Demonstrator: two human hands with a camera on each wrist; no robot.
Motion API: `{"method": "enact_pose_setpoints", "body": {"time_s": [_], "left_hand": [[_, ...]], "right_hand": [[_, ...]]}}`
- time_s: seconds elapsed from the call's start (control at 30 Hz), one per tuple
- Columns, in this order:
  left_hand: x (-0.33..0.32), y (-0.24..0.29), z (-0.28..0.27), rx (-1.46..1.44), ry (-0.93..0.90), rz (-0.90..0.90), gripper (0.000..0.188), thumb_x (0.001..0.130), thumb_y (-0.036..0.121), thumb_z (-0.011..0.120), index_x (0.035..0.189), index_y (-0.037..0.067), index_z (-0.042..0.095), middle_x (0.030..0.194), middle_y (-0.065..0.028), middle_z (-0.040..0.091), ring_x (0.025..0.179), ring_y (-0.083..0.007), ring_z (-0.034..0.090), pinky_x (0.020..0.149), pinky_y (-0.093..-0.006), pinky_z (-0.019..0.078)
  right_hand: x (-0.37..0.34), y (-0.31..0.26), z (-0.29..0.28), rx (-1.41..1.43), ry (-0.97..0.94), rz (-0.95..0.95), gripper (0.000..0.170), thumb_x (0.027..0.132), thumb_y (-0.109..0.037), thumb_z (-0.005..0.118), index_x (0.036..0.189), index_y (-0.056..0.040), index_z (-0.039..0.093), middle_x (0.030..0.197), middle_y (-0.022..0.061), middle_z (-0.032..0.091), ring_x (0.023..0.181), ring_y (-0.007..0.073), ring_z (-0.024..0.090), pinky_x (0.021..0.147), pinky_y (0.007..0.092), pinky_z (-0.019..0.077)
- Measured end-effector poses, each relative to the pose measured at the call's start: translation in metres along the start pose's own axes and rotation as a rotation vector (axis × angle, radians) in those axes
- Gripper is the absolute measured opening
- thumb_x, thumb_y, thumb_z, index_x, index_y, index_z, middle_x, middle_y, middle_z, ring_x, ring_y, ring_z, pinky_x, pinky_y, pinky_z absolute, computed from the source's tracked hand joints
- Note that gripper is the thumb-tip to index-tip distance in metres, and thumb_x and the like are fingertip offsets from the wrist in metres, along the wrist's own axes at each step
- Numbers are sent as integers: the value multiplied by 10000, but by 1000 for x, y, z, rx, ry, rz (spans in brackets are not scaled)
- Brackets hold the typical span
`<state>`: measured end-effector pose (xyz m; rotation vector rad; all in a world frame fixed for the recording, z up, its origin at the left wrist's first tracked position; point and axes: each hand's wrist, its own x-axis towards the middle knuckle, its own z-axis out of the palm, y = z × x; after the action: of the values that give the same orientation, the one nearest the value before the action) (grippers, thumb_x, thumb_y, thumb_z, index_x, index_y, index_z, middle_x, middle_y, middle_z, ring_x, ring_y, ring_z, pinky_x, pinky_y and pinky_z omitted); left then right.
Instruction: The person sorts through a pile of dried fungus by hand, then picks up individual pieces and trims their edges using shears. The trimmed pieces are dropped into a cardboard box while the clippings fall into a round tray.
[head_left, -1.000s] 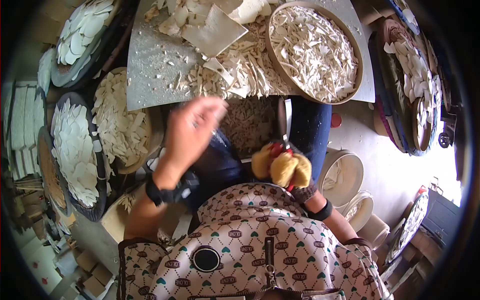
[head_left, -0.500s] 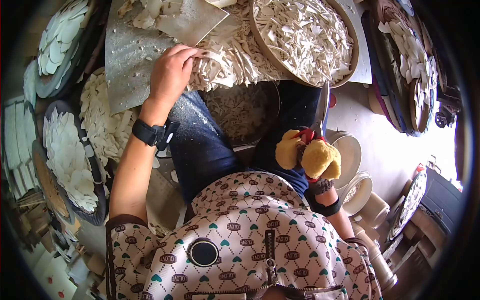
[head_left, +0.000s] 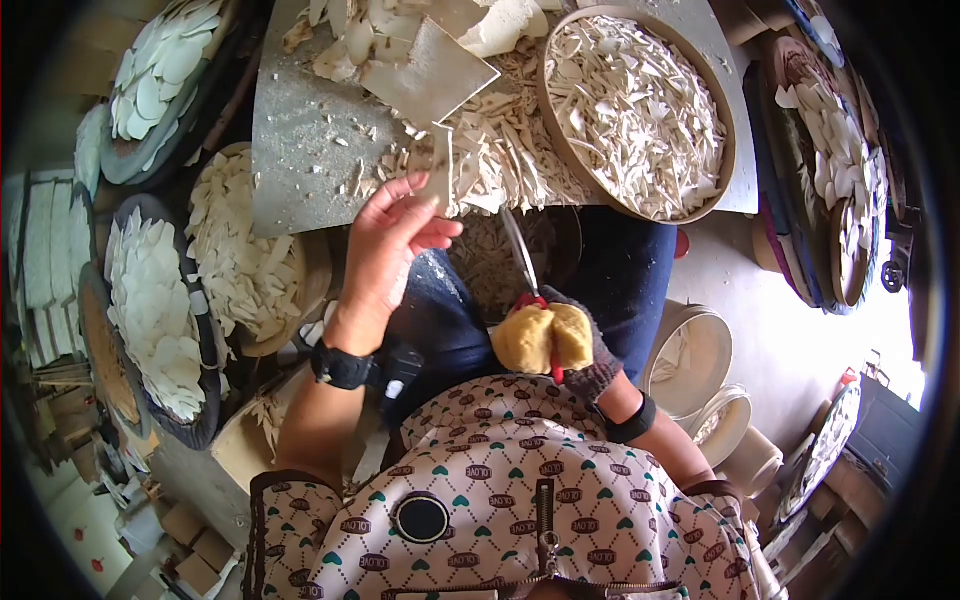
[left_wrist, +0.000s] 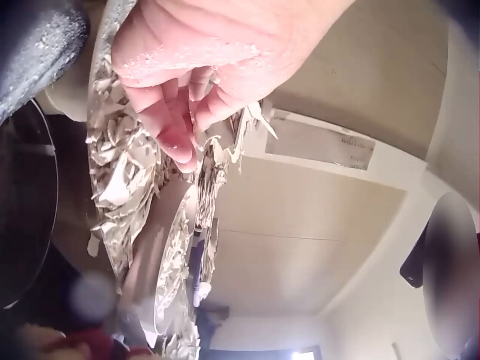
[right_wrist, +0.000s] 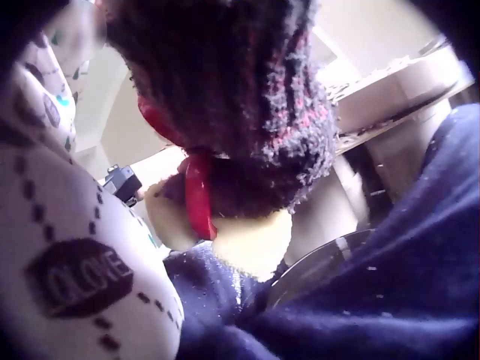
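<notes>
In the head view my left hand, bare, pinches a narrow pale piece between thumb and fingers at the board's near edge. The left wrist view has the same hand with its fingertips together; the piece is hard to make out there. My right hand, in a dark knitted glove, grips red-handled scissors with yellow padding, their blades pointing up toward the board, right of the left hand. Seen from the right wrist, the glove wraps round the red handle.
A grey board bears a heap of pale scraps, a larger square sheet and a round tray of chips. Below, between the legs, is another container of scraps. Trays of pale pieces and buckets stand at the sides.
My left hand has come away from the heap, back toward the body, with the pale piece in its fingers. My right hand has brought the scissors leftward, nearer to it.
</notes>
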<state>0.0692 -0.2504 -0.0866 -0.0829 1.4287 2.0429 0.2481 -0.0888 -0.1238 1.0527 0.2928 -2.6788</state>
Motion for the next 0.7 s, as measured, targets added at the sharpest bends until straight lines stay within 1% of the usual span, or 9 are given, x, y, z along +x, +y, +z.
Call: {"method": "enact_pose_setpoints", "body": {"time_s": [0.03, 0.1, 0.2, 0.3, 0.37, 0.47, 0.57, 0.67, 0.7], "left_hand": [[-3, -3, 3, 61, 37, 14, 267, 833, 39, 580, 1081, -4, 489, 856, -119, 623, 685, -193, 646, 592, -242, 530], [-7, -6, 8, 185, 26, 109, 233, 847, 38, 563, 1063, -1, 485, 860, -115, 623, 679, -167, 638, 581, -224, 510], [-9, -13, 5, 314, -12, 182, 213, 858, 42, 550, 1057, -10, 496, 866, -109, 626, 680, -150, 632, 576, -218, 501], [-10, -17, 2, 353, -24, 155, 200, 862, 54, 552, 1045, -17, 513, 871, -102, 628, 684, -145, 630, 579, -220, 500], [-9, -18, 2, 344, -20, 139, 197, 858, 52, 557, 1039, -19, 523, 871, -98, 628, 687, -145, 630, 582, -222, 503], [-6, -20, 3, 257, 17, 149, 208, 845, 42, 571, 1039, -14, 520, 877, -103, 629, 693, -156, 633, 593, -235, 512], [2, -30, 2, 135, 111, 182, 233, 828, 26, 586, 1045, -4, 507, 891, -116, 627, 697, -179, 636, 612, -256, 521], [5, -35, 2, 69, 176, 176, 257, 812, 17, 599, 1041, -6, 484, 884, -135, 628, 697, -200, 640, 614, -264, 523], [5, -35, 3, 56, 190, 167, 264, 808, 16, 602, 1038, -8, 475, 877, -142, 628, 695, -206, 642, 611, -265, 523]], "right_hand": [[7, 3, 1, 193, -153, 122, 274, 914, -258, 469, 879, -7, 574, 816, 112, 625, 777, 250, 615, 758, 378, 499], [14, 8, 6, 308, -159, 231, 287, 912, -273, 473, 882, -6, 574, 819, 117, 624, 773, 254, 617, 755, 385, 503], [17, 10, 12, 241, -350, 159, 185, 913, -165, 464, 995, -12, 530, 946, 108, 590, 865, 226, 605, 811, 359, 505], [22, 10, 11, 107, -449, 58, 175, 915, -104, 455, 1054, -11, 509, 1002, 103, 576, 922, 216, 597, 839, 348, 504], [23, 13, 7, -228, -368, -160, 179, 916, -103, 455, 1057, -9, 510, 996, 104, 580, 921, 217, 599, 838, 349, 505], [29, 11, 13, 64, -450, -9, 182, 918, -106, 451, 1056, -4, 511, 1000, 107, 582, 921, 219, 600, 837, 345, 505], [30, 11, 24, 47, -405, 6, 155, 884, -69, 483, 1030, -22, 506, 996, 115, 569, 912, 203, 593, 848, 350, 490], [29, 4, 27, -584, -287, -206, 169, 868, -53, 503, 1034, -19, 503, 993, 111, 570, 911, 213, 592, 855, 344, 485], [31, 5, 24, -486, -288, -181, 172, 865, -56, 511, 1033, -21, 504, 991, 107, 572, 910, 215, 593, 852, 340, 486]]}}
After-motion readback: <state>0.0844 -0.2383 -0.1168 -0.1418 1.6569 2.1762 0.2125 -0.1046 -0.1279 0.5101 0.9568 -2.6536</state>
